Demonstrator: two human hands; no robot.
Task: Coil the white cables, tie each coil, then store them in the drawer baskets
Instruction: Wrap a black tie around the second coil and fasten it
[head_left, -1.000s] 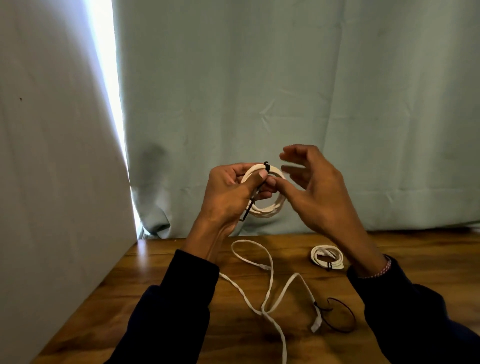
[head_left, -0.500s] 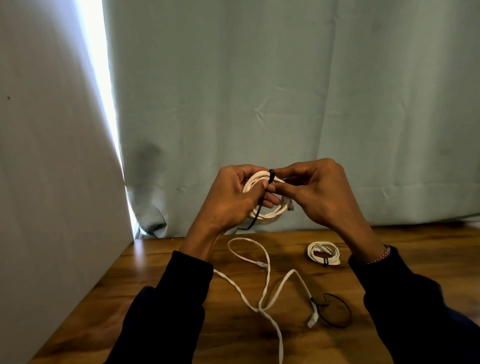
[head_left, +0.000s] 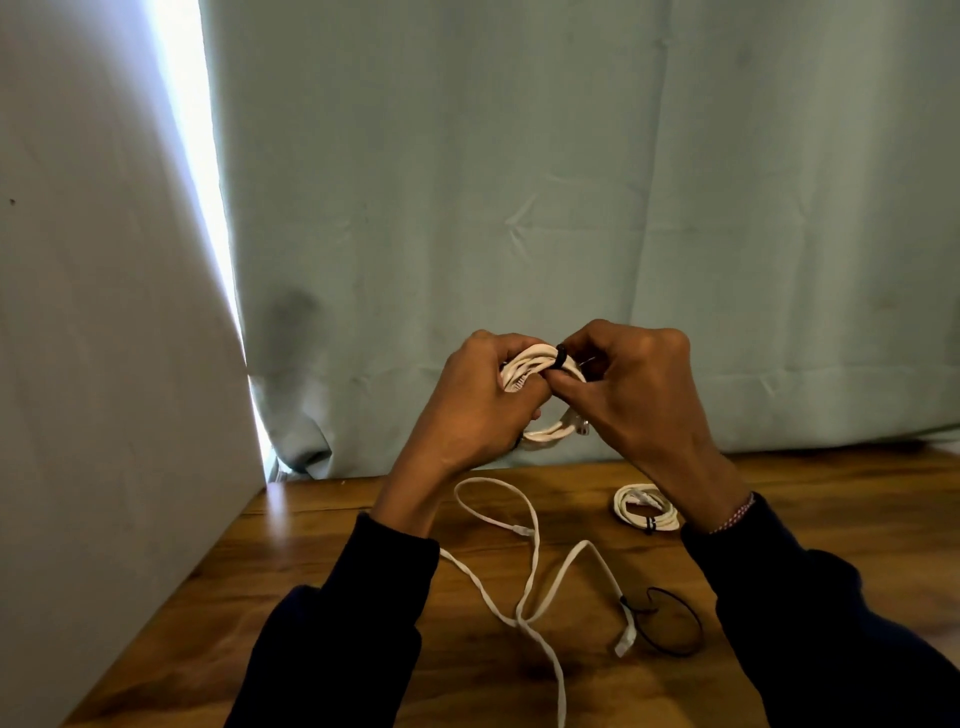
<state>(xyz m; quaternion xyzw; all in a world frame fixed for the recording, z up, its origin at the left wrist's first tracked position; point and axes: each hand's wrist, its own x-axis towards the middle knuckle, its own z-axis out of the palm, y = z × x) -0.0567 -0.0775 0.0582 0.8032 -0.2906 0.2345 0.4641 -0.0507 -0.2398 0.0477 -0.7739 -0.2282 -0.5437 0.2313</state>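
Both hands hold a white cable coil (head_left: 535, 364) in the air above the wooden table (head_left: 322, 582). My left hand (head_left: 472, 405) grips the coil's left side. My right hand (head_left: 628, 389) pinches the coil at the black tie (head_left: 561, 356) wrapped round its top. A second white coil (head_left: 644, 506), tied with a black tie, lies on the table to the right. A loose white flat cable (head_left: 530, 566) snakes across the table below my hands. A black tie loop (head_left: 670, 621) lies by that cable's end.
A pale green curtain (head_left: 571, 208) hangs right behind the table. A white panel (head_left: 104, 389) stands along the table's left side, with bright light in the gap. No drawer or basket is in view.
My right hand has closed onto the coil at the black tie; a second ago its fingers were spread. The tie's hanging tail is no longer visible below the coil.
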